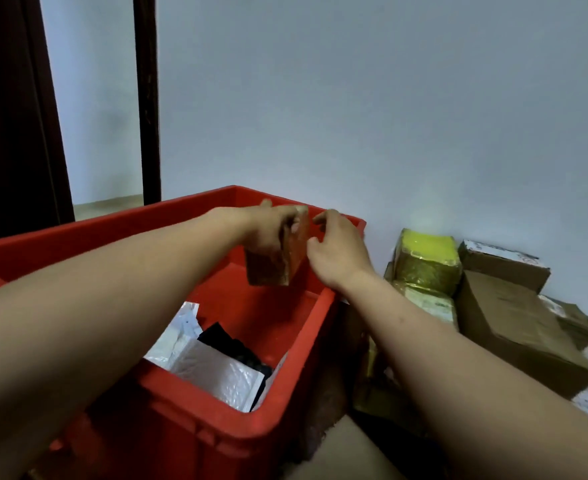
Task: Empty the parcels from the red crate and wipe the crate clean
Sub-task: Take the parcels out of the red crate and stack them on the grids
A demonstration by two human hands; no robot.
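Note:
A big red crate (296, 348) fills the lower left. My left hand (261, 230) grips a small brown cardboard parcel (278, 261) from above and holds it over the crate's far end. Just right of the parcel is my right hand (334, 251), fingers loosely curled near the parcel's right edge; whether they touch it is unclear. Inside the crate lie silver and white bubble mailers (216, 375) and a black bag (230, 344).
On the floor to the right of the crate is a pile of parcels: yellow-taped packages (427, 265) and brown cardboard boxes (514, 317). A pale wall rises right behind the crate and the pile. A dark door frame (147, 98) stands at the back left.

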